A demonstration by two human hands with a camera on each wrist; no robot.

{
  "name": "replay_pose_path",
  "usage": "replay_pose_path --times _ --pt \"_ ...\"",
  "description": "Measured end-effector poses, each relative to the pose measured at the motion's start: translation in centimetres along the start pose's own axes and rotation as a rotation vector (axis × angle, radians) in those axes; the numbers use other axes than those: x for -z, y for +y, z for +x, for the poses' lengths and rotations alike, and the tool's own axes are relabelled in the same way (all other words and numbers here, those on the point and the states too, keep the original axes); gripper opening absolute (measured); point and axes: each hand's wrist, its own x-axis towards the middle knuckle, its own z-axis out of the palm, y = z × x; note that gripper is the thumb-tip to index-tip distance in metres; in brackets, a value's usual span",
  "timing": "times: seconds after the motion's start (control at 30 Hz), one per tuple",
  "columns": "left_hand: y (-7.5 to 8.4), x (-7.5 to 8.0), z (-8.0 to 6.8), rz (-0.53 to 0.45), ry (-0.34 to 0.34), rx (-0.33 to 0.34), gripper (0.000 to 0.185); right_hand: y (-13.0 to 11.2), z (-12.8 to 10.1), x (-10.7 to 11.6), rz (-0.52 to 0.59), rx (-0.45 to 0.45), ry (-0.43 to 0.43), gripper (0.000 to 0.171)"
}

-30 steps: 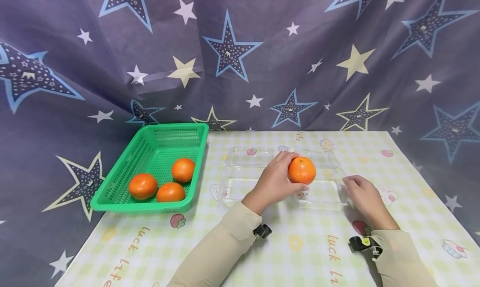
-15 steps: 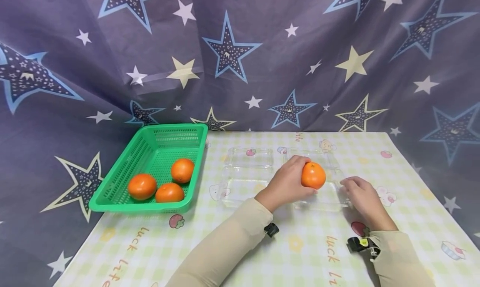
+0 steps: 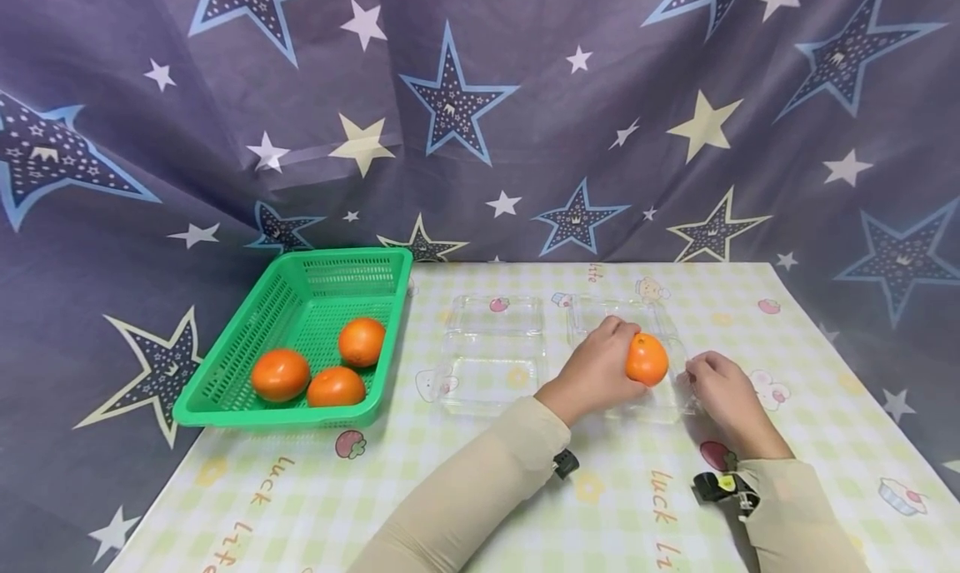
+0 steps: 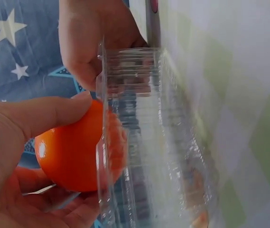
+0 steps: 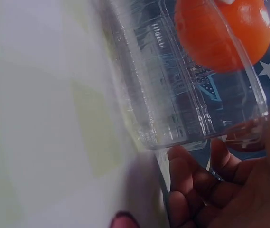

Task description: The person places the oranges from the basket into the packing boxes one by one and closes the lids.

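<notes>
My left hand (image 3: 600, 369) holds an orange (image 3: 647, 360) between thumb and fingers, over the right-hand clear plastic box (image 3: 663, 408). In the left wrist view the fruit's lower part dips past the rim of the box (image 4: 135, 123), seen through its clear wall. At the right end of the same box, my right hand (image 3: 727, 398) pinches the edge with thumb and curled fingers. From the right wrist, its fingers (image 5: 180, 168) show right against the box's end wall. The lid part of the box stands folded back behind.
A second clear plastic box (image 3: 491, 379) lies open to the left. At far left stands a green basket (image 3: 315, 315) with several oranges, among them one orange (image 3: 281, 375) near its front. A checked cloth (image 3: 585, 523) covers the table; a star-patterned curtain (image 3: 510, 173) hangs behind.
My left hand has carried the orange to the right and lower, in over the right-hand box. My right hand has stayed at the box's edge.
</notes>
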Motion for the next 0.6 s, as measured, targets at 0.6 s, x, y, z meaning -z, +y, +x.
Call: replay_pose_path --times 0.6 --pt "0.7 -3.1 0.6 0.143 0.027 0.057 0.081 -0.2 -0.2 -0.1 -0.022 0.046 0.011 0.042"
